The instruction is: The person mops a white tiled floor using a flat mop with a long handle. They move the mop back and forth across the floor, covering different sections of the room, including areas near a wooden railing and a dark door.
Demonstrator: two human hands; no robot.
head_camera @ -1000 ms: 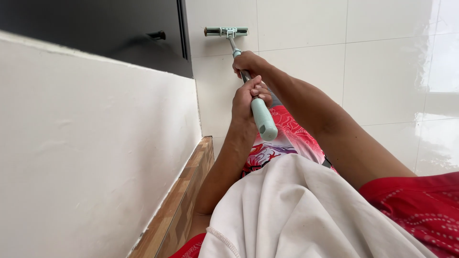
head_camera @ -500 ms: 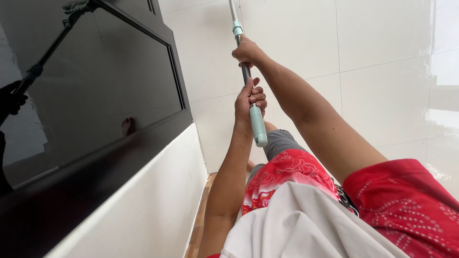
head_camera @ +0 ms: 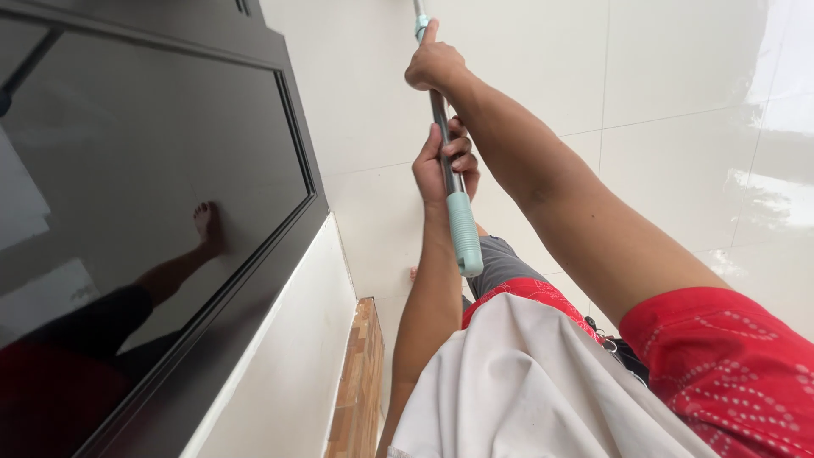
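Hands stacked at top centre, I clasp my left hand [head_camera: 443, 165] and right hand [head_camera: 434, 66] firmly around the mop pole [head_camera: 443, 127], steering it straight.

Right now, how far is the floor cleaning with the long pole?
Done: the white floor tiles look glossy, but I cannot tell which are cleaned. In hand: the right hand grips the mop pole high up, the left hand lower, above the mint grip. Left: unclear, since the mop head is out of view.
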